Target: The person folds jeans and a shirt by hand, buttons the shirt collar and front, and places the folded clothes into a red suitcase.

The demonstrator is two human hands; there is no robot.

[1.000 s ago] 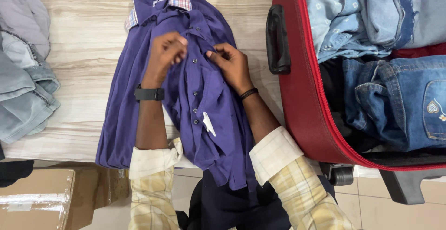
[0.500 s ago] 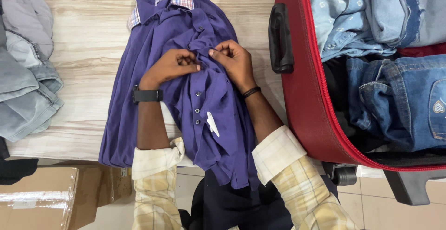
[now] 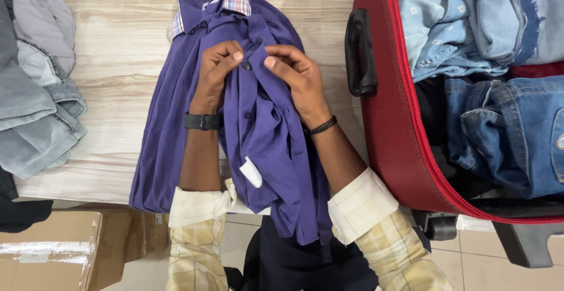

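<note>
Under both hands stretches the pale wood-grain table (image 3: 111, 62), and to the right of the right hand an open red suitcase (image 3: 390, 132) lies with its black handle (image 3: 359, 53) facing the hands; inside it are blue jeans (image 3: 505, 132) and lighter denim clothes (image 3: 464, 15). Well to the left of the left hand sits a heap of grey and pale denim garments (image 3: 35, 103), with a cardboard box (image 3: 53, 247) below it on the floor. Directly beneath the hands a purple shirt (image 3: 170, 115) lies spread on the table (its collar lined with a check pattern), hem hanging over the near edge. The left hand (image 3: 216, 71), a black watch (image 3: 201, 121) on its wrist, and the right hand (image 3: 296, 76) meet at the shirt's front placket, each pinching the cloth beside a small dark button (image 3: 247, 66).
</note>
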